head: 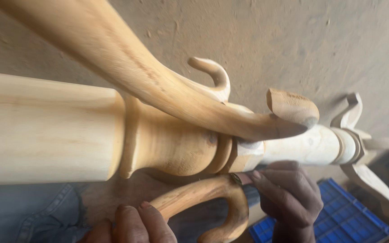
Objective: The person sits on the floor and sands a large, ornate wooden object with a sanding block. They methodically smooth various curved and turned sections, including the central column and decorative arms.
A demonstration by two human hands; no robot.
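Big wooden post: a thick, round, pale wooden post (46,130) lies across the view from the left edge to the right. It has carved rings in the middle.

Curved hooks: bent wooden arms stick out of the post. One long arm (158,85) runs over the top toward the right. Another hook (212,200) curls under the post, between the two hands.

Left hand: the left hand (129,225) is at the bottom edge. Its fingers are bent around the stem of the lower hook and touch it. Only the fingertips show, so how tight the grip is, I cannot tell.

Right hand: the right hand (289,198) is just under the post, at the spot where the lower hook joins it. Its fingers are curled in and pinch something small and dark there. It may be a little tool, but it is too hidden to be sure.

Far end: more carved feet (368,180) fan out at the right.

Below: a blue plastic crate (343,220) sits under the post, and blue jeans (28,211) show at the lower left.

Ground: dusty grey floor (293,40) lies behind everything.
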